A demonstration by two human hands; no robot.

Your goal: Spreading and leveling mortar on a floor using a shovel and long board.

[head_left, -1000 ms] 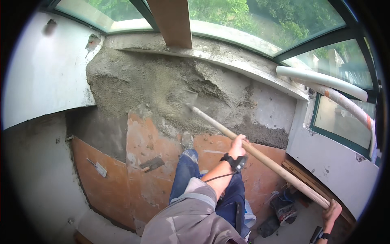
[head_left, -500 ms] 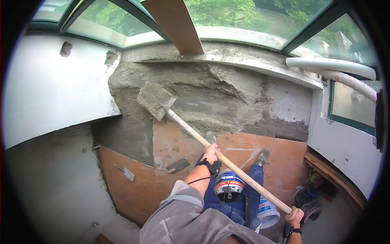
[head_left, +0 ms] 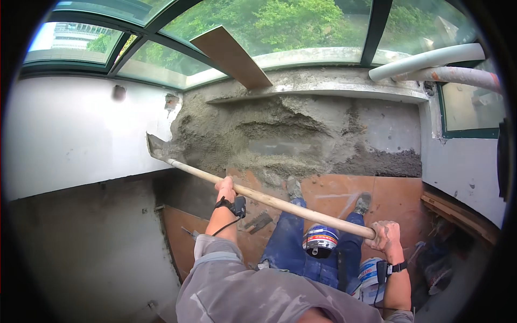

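Note:
My left hand (head_left: 226, 187) grips the middle of a long wooden shovel handle (head_left: 296, 209), and my right hand (head_left: 385, 237) wraps round its right end. The shovel's grey metal blade (head_left: 158, 147) is at the left edge of a rough bed of wet grey mortar (head_left: 285, 129), beside the white left wall (head_left: 81, 129). My legs in blue trousers are below the handle on orange tiles (head_left: 339, 187). Between them is a blue cylindrical container (head_left: 320, 235) with striped label.
Trowels (head_left: 257, 223) lie on the tiles left of my legs. A white bucket (head_left: 369, 274), timber strips (head_left: 452, 210) and dark items (head_left: 439, 261) are at right. Two pipes (head_left: 425, 60) and a leaning board (head_left: 231, 54) are by the windows (head_left: 291, 32).
The blade has swung left from the middle of the mortar to beside the left wall. My right hand has come up, bringing the handle flatter across my body. The view has shifted too.

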